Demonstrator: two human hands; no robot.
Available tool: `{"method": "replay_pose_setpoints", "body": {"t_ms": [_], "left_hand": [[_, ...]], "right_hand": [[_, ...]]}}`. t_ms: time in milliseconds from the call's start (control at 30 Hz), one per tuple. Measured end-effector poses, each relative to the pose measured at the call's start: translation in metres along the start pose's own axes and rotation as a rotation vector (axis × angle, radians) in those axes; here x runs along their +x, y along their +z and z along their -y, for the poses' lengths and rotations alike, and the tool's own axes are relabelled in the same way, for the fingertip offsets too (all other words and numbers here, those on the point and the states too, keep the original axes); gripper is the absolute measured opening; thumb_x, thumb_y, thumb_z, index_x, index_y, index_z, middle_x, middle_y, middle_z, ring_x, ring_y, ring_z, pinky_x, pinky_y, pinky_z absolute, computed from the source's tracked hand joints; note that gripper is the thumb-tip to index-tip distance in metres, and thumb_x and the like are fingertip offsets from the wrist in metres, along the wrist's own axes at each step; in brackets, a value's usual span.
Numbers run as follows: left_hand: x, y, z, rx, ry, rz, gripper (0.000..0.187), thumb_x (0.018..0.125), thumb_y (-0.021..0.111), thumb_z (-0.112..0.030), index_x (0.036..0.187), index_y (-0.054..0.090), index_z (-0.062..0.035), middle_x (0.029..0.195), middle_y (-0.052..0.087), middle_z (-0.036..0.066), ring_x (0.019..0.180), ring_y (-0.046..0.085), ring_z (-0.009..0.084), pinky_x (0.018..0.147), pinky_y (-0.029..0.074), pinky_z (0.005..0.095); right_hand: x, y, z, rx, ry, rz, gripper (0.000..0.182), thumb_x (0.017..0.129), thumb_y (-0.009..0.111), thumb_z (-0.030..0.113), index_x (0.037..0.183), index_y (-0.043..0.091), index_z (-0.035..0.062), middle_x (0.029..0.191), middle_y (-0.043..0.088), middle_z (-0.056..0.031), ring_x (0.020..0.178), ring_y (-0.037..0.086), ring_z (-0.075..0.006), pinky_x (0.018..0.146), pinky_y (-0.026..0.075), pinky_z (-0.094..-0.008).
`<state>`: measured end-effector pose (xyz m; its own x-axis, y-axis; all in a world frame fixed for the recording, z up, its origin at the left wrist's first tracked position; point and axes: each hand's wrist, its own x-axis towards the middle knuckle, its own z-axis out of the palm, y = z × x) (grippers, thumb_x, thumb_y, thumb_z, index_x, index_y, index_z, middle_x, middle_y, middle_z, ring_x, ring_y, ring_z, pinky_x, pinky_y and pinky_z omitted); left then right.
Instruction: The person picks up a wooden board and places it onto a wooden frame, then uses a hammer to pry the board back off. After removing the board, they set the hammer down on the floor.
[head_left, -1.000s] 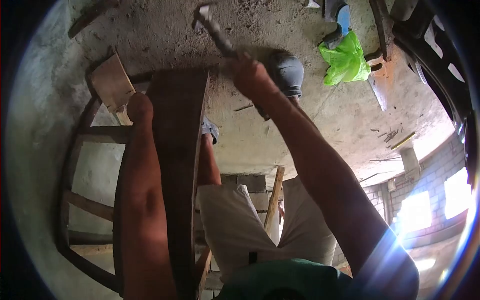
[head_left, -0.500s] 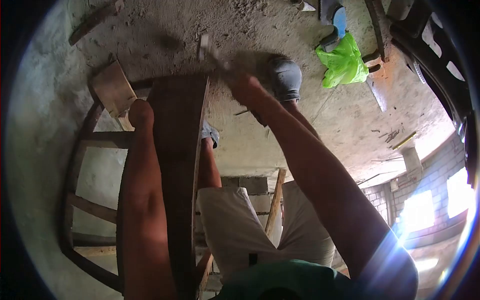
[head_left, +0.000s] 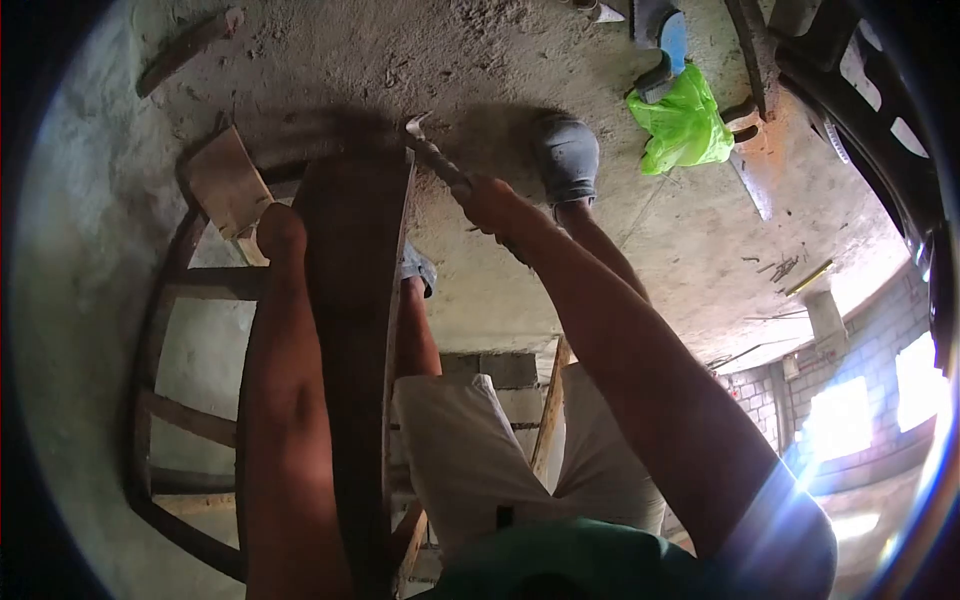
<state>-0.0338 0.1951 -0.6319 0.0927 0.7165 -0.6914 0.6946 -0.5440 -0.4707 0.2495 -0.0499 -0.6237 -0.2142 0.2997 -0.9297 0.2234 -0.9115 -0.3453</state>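
My right hand (head_left: 490,205) is wrapped round the handle of a hammer (head_left: 437,160). The hammer's metal head is right at the far end of a dark wooden plank (head_left: 350,260), by its right corner. My left hand (head_left: 282,232) is closed at the edge of a flat, light brown piece of board (head_left: 228,178), with its fingers mostly hidden behind the hand. This board lies against the far left corner of a dark wooden frame with crossbars (head_left: 205,283), and the plank runs along the frame's right side.
On the rough concrete floor (head_left: 480,60) lie a green plastic bag (head_left: 685,122), a saw blade (head_left: 750,185) and a curved wood strip (head_left: 190,50). My shoe (head_left: 568,155) stands right of the hammer. A black plastic chair (head_left: 860,110) is at the far right.
The hammer, blurred in motion before, has come down towards me to the plank's end and now shows sharply. My left hand and the board have hardly moved.
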Motion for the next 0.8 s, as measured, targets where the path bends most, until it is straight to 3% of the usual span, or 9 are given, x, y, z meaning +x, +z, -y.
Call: {"method": "replay_pose_setpoints", "body": {"t_ms": [133,200,267,333,367,467,600,733,800], "left_hand": [[0.007,0.011,0.008,0.138,0.097,-0.044,0.026,0.09,0.052,-0.023,0.089,0.066,-0.001,0.083,0.066,0.018,0.074,0.065,0.0323,0.058,0.053,0.0474],[-0.002,0.001,0.003,0.113,0.077,-0.012,0.026,0.09,0.052,-0.022,0.088,0.066,-0.0012,0.083,0.066,0.018,0.074,0.066,0.0321,0.057,0.053,0.0465],[-0.003,-0.006,0.0,0.083,0.053,-0.004,0.025,0.09,0.051,-0.021,0.087,0.066,-0.0013,0.083,0.065,0.018,0.074,0.066,0.032,0.057,0.054,0.0457],[-0.002,-0.01,-0.001,0.08,0.059,-0.038,0.025,0.09,0.05,-0.02,0.086,0.065,-0.0009,0.082,0.065,0.019,0.071,0.066,0.0324,0.056,0.054,0.045],[-0.003,-0.014,-0.003,0.075,0.061,-0.05,0.025,0.09,0.05,-0.02,0.086,0.065,-0.0009,0.082,0.065,0.019,0.071,0.066,0.0324,0.056,0.054,0.045],[-0.006,-0.019,-0.005,0.032,0.087,-0.105,0.024,0.089,0.05,-0.019,0.085,0.065,-0.0012,0.081,0.066,0.018,0.07,0.066,0.0334,0.055,0.054,0.0458],[-0.007,-0.016,-0.007,0.081,0.017,0.009,0.024,0.089,0.05,-0.021,0.085,0.065,-0.0029,0.084,0.066,0.016,0.076,0.066,0.0327,0.063,0.054,0.0459],[0.004,-0.002,-0.006,0.166,0.103,-0.43,0.023,0.09,0.051,-0.022,0.088,0.064,-0.004,0.085,0.066,0.014,0.075,0.065,0.0298,0.068,0.053,0.0433],[0.01,0.012,-0.021,-0.094,0.379,-0.365,0.025,0.089,0.052,-0.024,0.088,0.065,-0.0019,0.082,0.066,0.017,0.07,0.064,0.0361,0.066,0.051,0.0465]], "right_hand": [[-0.002,-0.016,0.004,0.174,0.022,-0.052,0.027,0.092,0.045,0.023,0.107,0.061,0.0076,0.083,0.063,-0.0222,0.08,0.066,-0.0342,0.063,0.054,-0.0432],[0.004,-0.009,-0.003,-0.202,-0.42,-0.595,0.026,0.092,0.048,0.025,0.105,0.059,0.005,0.089,0.062,-0.0259,0.081,0.065,-0.0373,0.062,0.053,-0.0431],[0.006,0.004,0.001,0.098,-0.324,-0.608,0.023,0.092,0.048,0.021,0.104,0.057,0.0031,0.097,0.06,-0.0275,0.083,0.065,-0.0385,0.062,0.053,-0.0432],[0.025,0.045,-0.022,-0.414,-0.482,-0.651,0.027,0.093,0.046,0.024,0.107,0.057,0.0041,0.094,0.061,-0.0274,0.08,0.065,-0.0383,0.063,0.054,-0.0442],[0.101,0.122,-0.083,-0.299,-0.44,-0.626,0.027,0.094,0.043,0.025,0.108,0.059,0.0081,0.085,0.061,-0.0269,0.08,0.066,-0.0359,0.064,0.054,-0.0461],[0.027,0.017,-0.013,-0.207,-0.303,0.074,0.031,0.094,0.043,0.031,0.111,0.06,0.0114,0.082,0.063,-0.0252,0.079,0.066,-0.0357,0.066,0.053,-0.0479],[0.003,0.031,0.006,0.22,-0.032,-0.358,0.032,0.094,0.043,0.03,0.113,0.06,0.0115,0.082,0.066,-0.0167,0.073,0.067,-0.0326,0.067,0.055,-0.0437],[-0.007,0.003,0.0,-0.008,-0.069,0.025,0.031,0.092,0.049,0.029,0.115,0.059,0.0097,0.083,0.065,-0.0188,0.068,0.066,-0.0313,0.062,0.055,-0.0406],[-0.01,0.031,-0.042,-0.346,-0.934,-0.671,0.029,0.091,0.054,0.024,0.114,0.059,0.0079,0.079,0.064,-0.018,0.06,0.064,-0.0264,0.053,0.055,-0.0378]]}}
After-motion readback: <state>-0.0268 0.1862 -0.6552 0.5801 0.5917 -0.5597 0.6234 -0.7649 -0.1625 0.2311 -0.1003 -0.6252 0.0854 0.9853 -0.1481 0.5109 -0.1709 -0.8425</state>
